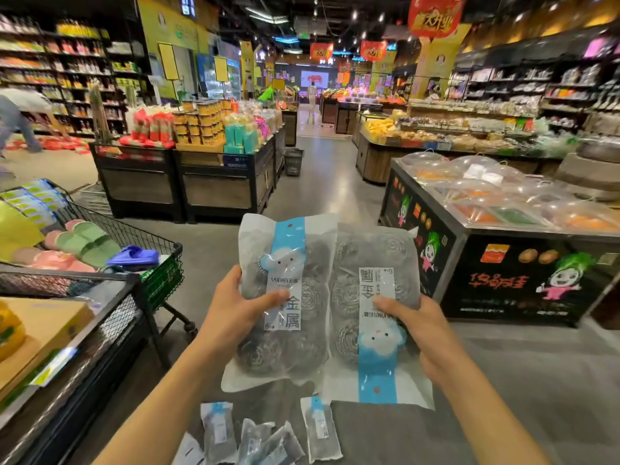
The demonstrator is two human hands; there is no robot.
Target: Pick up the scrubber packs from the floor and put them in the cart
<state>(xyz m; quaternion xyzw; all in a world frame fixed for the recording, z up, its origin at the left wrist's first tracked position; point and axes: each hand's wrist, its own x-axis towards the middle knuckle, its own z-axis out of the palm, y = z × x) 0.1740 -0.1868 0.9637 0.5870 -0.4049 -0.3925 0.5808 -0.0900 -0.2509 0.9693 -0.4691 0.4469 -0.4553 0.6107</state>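
Note:
My left hand (236, 312) grips a clear pack of steel-wool scrubbers (285, 330) with a blue-and-white label, held upright at chest height. Beside it, my right hand (422, 325) grips a second scrubber pack (375, 303), turned upside down. The two packs touch side by side. Several more scrubber packs (265, 434) lie scattered on the grey floor below my hands. The black wire shopping cart (147, 246) stands to the left, holding green and pink slippers, a blue slipper and other goods.
A dark mesh shelf (110, 317) with a cardboard box juts in at the lower left. A black display counter (503, 280) with domed lids stands to the right. Wooden display stands (221, 182) lie ahead, with an aisle between. A person (16, 122) bends at the far left.

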